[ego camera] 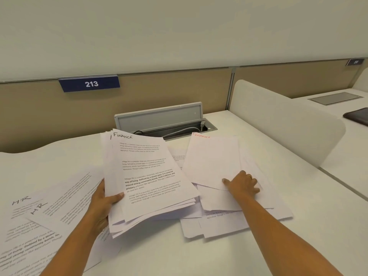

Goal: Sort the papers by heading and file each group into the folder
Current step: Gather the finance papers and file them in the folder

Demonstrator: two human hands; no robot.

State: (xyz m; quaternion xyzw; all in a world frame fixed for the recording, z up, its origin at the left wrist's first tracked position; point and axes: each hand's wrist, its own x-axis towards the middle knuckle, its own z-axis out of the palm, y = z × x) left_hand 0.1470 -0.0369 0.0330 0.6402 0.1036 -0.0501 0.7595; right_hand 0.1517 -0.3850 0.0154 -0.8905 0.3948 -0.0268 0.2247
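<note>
Clearly the left hand (101, 206) is clamped on a thick stack of papers (147, 176). The thumb lies across the stack's lower left corner and the fingers are hidden underneath, holding it raised and tilted above the desk (179, 255). The top page is headed FINANCE in black.

The right hand (244, 186) lies palm down at centre right, fingers spread, on a loose sheet (213, 162) headed FINANCE in red. It looks to be pressing rather than pinching, though the fingertips are hard to read. That sheet tops a ragged pile (229, 222) that fans out toward the lower right.

The coming move likely turns on this: the matching pile sits just right of the held stack, their edges overlapping in the picture. Both have their long axis running away from the person, toward the top of the frame. The right hand is the nearer one, already on the pile, so it would probably reach left for the top page and bring it back.

Sheets headed HR (49, 212) lie at lower left, well apart from the finance pile. No folder is in view.
</note>
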